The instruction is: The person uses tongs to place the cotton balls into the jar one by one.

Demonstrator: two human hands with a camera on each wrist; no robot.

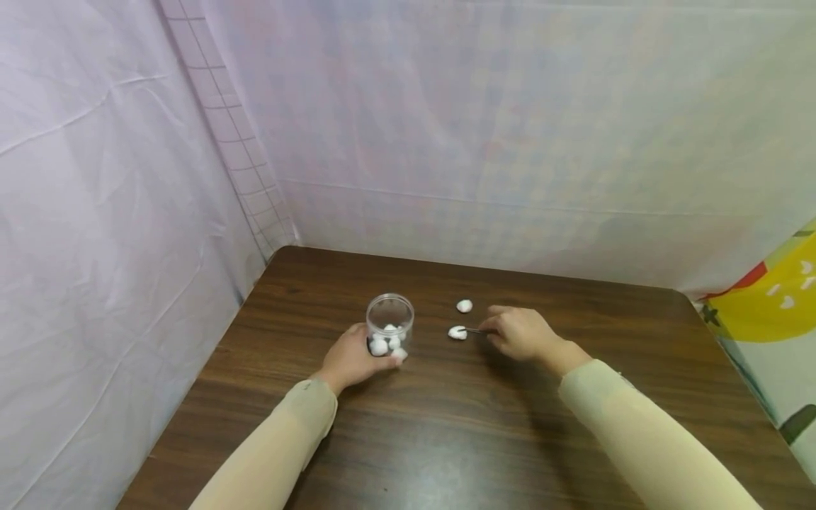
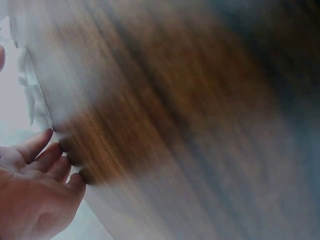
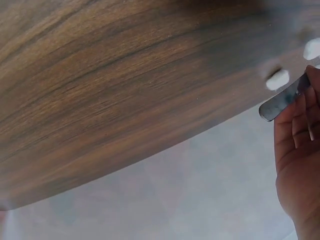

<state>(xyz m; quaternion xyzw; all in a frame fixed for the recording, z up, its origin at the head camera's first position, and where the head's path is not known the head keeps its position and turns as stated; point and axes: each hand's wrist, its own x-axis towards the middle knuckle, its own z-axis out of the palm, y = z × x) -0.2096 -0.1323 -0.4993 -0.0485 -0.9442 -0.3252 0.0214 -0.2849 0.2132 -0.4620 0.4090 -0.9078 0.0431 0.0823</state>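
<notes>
My left hand (image 1: 355,360) grips a clear round jar (image 1: 390,312) around its lower side, thumb in front. Several white cotton balls (image 1: 379,347) lie in the bottom of the jar, which has an uncovered top. The left wrist view catches only part of this hand (image 2: 42,190) at the left edge. My right hand (image 1: 519,333) pinches metal tweezers (image 3: 282,102), whose tips press into a cotton ball (image 1: 457,333) low over the table. Just behind it, another cotton ball (image 1: 464,306) rests on the wood.
A dark brown wooden table (image 1: 408,432) lies under both hands. White cloth (image 1: 497,142) hangs along its back edge, and more cloth (image 1: 95,248) hangs on the left. Patterned yellow fabric (image 1: 784,290) shows at the right edge.
</notes>
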